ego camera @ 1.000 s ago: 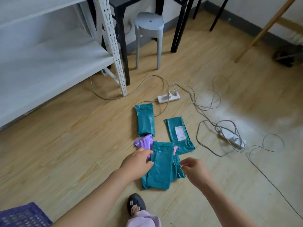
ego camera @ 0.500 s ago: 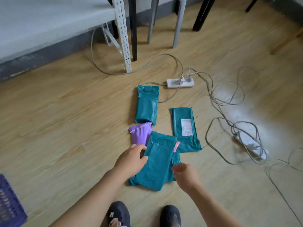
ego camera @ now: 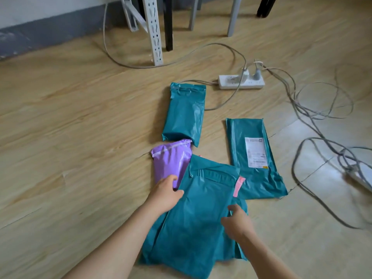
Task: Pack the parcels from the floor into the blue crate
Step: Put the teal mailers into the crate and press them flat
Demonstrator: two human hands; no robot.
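Several plastic mailer parcels lie on the wooden floor. Nearest is a large teal parcel (ego camera: 203, 208) with a pink strip, lying on top of another teal one. My left hand (ego camera: 165, 195) grips its left edge, thumb on top, fingers beside a purple parcel (ego camera: 171, 160). My right hand (ego camera: 238, 221) curls round its right edge. A narrow teal parcel (ego camera: 185, 115) lies farther off. A teal parcel with a white label (ego camera: 255, 158) lies to the right. The blue crate is out of view.
A white power strip (ego camera: 241, 82) with plugs lies just beyond the parcels. Grey cables (ego camera: 322, 111) loop across the floor to a second strip (ego camera: 360, 174) at the right. A white rack leg (ego camera: 155, 31), a black table leg (ego camera: 168, 23) and stool legs (ego camera: 231, 17) stand behind.
The view has dropped closer to the parcels and the crate has left the frame. Both hands have closed in on the edges of the top teal parcel.
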